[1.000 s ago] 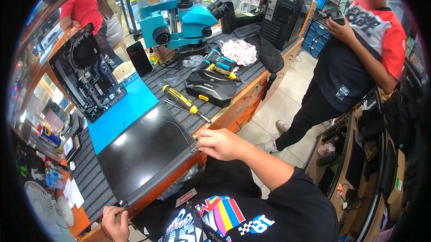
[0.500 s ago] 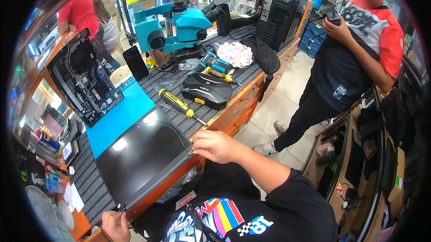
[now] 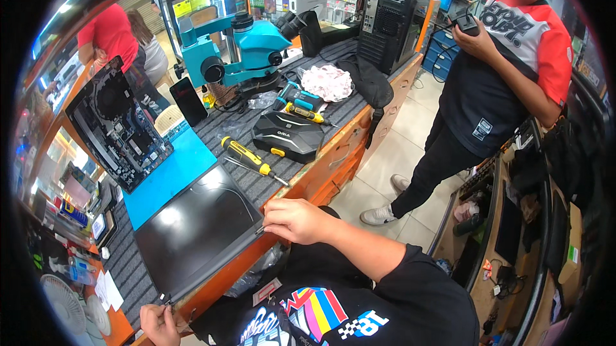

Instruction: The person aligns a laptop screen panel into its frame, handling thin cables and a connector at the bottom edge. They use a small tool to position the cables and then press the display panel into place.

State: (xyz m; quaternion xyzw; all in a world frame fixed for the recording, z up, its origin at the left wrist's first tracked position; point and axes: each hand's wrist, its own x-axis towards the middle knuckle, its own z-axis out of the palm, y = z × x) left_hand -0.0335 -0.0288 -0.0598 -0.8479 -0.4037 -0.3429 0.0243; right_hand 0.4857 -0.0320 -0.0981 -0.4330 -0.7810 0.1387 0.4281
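A dark laptop screen panel (image 3: 199, 233) lies face up along the bench's near edge, with metal hinges at its two near corners. At the right corner, my right hand (image 3: 296, 221) is closed in a pinch on one hinge (image 3: 259, 230). My left hand (image 3: 160, 325) is at the lower left corner, its thumb and fingers closed around the other small hinge (image 3: 165, 299); the fingertips partly hide it. Beyond the panel, a laptop base (image 3: 122, 128) with its circuit board and fan exposed stands tilted up on a blue mat (image 3: 173, 169).
A yellow-black screwdriver (image 3: 247, 155) and tweezers lie beyond the panel, beside a black tool case (image 3: 289, 134). Farther back are a teal microscope (image 3: 240, 51), a phone (image 3: 188, 100) and a computer tower (image 3: 388, 22). Another person (image 3: 497, 70) stands at right, holding a small black device.
The view has shifted slightly, so the bench sits a little farther left in it. Both my hands stay at the panel's near corners, with little visible movement against it.
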